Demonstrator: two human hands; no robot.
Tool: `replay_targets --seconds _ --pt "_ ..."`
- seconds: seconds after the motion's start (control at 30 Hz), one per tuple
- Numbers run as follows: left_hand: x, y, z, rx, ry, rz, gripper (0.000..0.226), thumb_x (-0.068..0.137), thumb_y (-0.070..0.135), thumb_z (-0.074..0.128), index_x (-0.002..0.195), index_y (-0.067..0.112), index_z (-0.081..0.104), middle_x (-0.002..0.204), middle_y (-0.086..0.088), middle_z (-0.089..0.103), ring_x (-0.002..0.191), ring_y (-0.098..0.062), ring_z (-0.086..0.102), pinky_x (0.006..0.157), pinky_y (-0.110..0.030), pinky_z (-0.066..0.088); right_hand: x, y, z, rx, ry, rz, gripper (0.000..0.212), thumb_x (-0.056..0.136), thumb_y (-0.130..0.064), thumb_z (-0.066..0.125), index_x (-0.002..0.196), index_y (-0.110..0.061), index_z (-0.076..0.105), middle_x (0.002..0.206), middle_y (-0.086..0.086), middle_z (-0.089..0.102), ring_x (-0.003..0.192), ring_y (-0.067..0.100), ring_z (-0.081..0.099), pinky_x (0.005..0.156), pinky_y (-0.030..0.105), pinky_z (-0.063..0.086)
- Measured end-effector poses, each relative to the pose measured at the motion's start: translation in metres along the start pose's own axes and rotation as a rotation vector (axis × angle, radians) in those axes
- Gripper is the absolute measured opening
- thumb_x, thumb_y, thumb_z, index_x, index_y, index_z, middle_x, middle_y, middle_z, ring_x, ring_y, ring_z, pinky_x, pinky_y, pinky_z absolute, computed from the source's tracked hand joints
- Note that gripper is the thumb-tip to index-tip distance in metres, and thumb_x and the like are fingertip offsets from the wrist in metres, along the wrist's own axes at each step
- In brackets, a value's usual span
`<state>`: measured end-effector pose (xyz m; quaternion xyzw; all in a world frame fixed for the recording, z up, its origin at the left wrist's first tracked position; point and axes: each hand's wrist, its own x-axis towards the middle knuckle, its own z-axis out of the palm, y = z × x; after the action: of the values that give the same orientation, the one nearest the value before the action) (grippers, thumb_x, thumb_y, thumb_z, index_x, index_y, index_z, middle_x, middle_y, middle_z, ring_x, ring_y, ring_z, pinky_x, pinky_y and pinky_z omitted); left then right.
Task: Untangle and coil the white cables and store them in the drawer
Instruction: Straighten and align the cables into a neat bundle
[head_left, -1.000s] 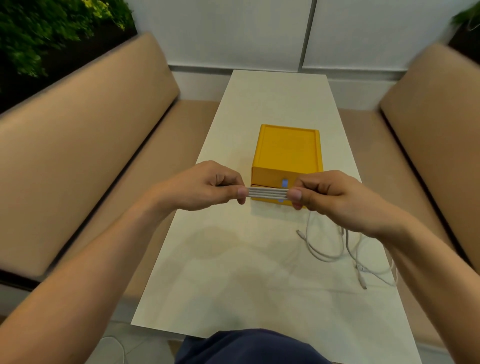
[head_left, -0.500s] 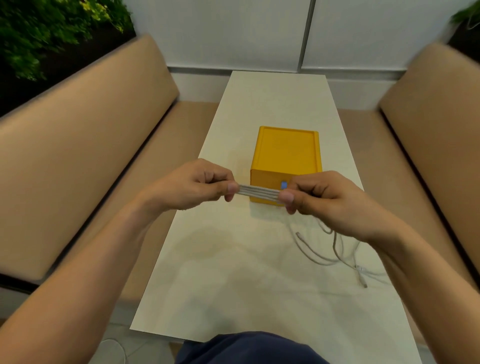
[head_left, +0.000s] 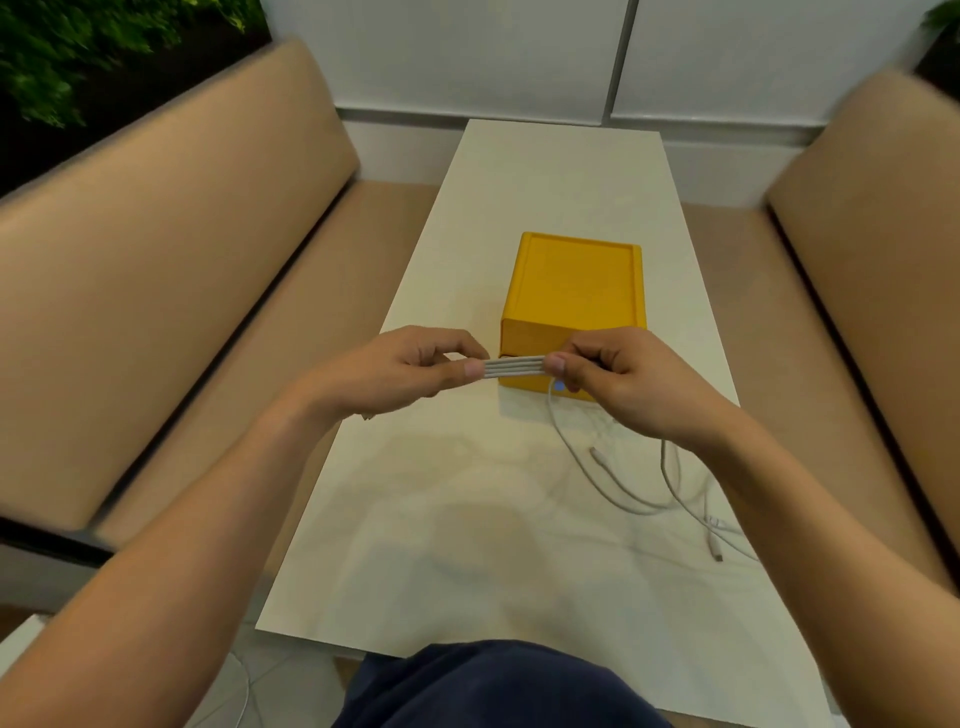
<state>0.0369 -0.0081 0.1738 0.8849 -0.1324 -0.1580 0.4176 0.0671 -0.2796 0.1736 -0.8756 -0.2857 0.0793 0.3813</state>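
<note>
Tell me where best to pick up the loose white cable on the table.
Pinch the loose cable just behind its free plug end, from above. That end lies flat, apart from the other strands, which cross farther right. The left hand and right hand both pinch the folded bundle, so one would have to let go first.

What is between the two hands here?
Head view: a folded bundle of white cable spans the gap, its ends pinched by the left hand and the right hand.
</note>
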Motion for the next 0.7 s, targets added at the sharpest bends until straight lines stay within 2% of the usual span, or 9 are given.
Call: replay_targets --seconds 0.13,0.23,0.33,0.43,0.5,0.63,0.7 --pt "0.002 -0.006 0.007 0.077 0.014 0.004 0.024 0.105 0.041 0.054 0.092 0.031 0.071 0.060 0.012 0.042 0.057 -0.010 0.036 0.055 -0.024 0.030 0.002 0.005 0.007 -0.149 -0.001 -0.002 0.042 0.103 -0.042 0.055 0.074 -0.012 0.062 0.061 0.001 0.054 0.057 0.016 0.045 0.054 0.039 0.033" --pt "0.003 -0.007 0.008 0.092 0.009 -0.024 0.026 0.106 0.034 0.053 0.088 0.024 0.068 0.070 0.010 0.062 0.065 -0.008 0.055 0.060 -0.021 0.041 0.003 0.002 0.013 -0.141 -0.002 -0.002 0.043 0.103 -0.041 0.056 0.074 -0.011 0.061 0.064 0.005 0.055 0.060 0.017 0.045 0.054 0.036 0.031" --pt "0.002 -0.005 0.011 0.023 -0.043 -0.029 0.025 0.109 0.026 0.049 0.093 0.017 0.067 0.082 0.013 0.070 0.077 -0.013 0.068 0.075 -0.029 0.048 0.002 0.003 0.013 -0.111 -0.007 0.007 0.041 0.103 -0.041 0.056 0.072 -0.015 0.061 0.062 0.000 0.053 0.057 0.011 0.043 0.054 0.034 0.031" --pt "0.004 0.004 0.018 -0.025 -0.100 0.000 0.022 0.110 0.030 0.046 0.108 0.020 0.065 0.092 0.005 0.072 0.074 -0.014 0.064 0.073 -0.031 0.049 -0.001 0.003 0.013 -0.092 -0.016 0.003 0.039 0.103 -0.041 0.056 0.074 -0.016 0.063 0.065 0.001 0.057 0.059 0.014 0.046 0.055 0.037 0.034" --pt "0.007 0.011 0.026 -0.005 -0.106 0.034 0.024 0.110 0.034 0.045 0.111 0.021 0.065 0.086 0.002 0.070 0.073 -0.014 0.061 0.071 -0.032 0.050 -0.002 0.002 0.016 -0.090 -0.031 -0.005 0.038 0.103 -0.041 0.056 0.077 -0.015 0.065 0.069 0.003 0.060 0.063 0.015 0.050 0.057 0.039 0.038" --pt "0.012 0.019 0.034 0.078 0.004 0.067 0.025 0.108 0.036 0.049 0.090 0.029 0.066 0.067 0.014 0.051 0.063 -0.005 0.045 0.061 -0.019 0.037 -0.006 0.001 0.012 -0.015 -0.056 0.023 0.036 0.101 -0.047 0.057 0.077 -0.023 0.067 0.068 0.004 0.060 0.056 0.008 0.045 0.057 0.033 0.036" --pt "0.012 0.021 0.030 0.123 0.042 0.100 0.027 0.107 0.032 0.053 0.083 0.032 0.065 0.064 0.013 0.049 0.061 -0.005 0.042 0.057 -0.019 0.032 -0.012 0.002 0.003 0.035 -0.146 0.062 0.031 0.101 -0.046 0.057 0.081 -0.024 0.067 0.069 -0.002 0.064 0.057 0.009 0.051 0.057 0.031 0.041"
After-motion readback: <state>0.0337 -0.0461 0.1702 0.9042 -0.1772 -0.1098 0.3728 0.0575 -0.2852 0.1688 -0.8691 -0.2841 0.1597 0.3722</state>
